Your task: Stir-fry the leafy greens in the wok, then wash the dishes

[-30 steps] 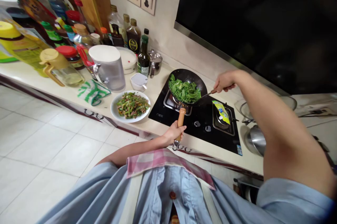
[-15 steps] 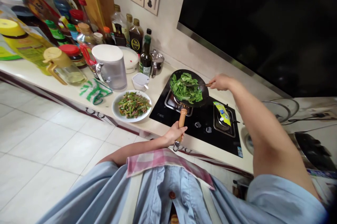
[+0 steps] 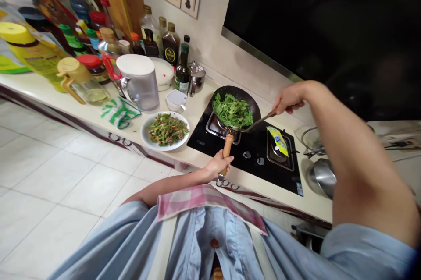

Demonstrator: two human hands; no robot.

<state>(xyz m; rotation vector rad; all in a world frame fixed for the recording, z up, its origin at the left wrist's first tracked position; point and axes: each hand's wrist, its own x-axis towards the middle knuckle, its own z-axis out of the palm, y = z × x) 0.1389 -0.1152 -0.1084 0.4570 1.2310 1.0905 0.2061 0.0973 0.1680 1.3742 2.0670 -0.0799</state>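
My left hand is closed around the wooden handle of a dark wok on the left burner of the black gas stove. A heap of green leafy vegetables lies in the wok. My right hand grips a spatula by its brown handle. The spatula's shaft slants down to the wok's near right rim, and its working end is hidden by the leaves or the rim.
Left of the stove stands a white plate of chopped green food, with a cloth, a lidded pitcher and several bottles beyond. A yellow packet lies on the right burner. A metal pot stands to the right; a dark range hood hangs above.
My right hand has moved right and slightly up, drawing the spatula from the middle of the leaves to the wok's near right rim. My left hand stays on the wok handle.
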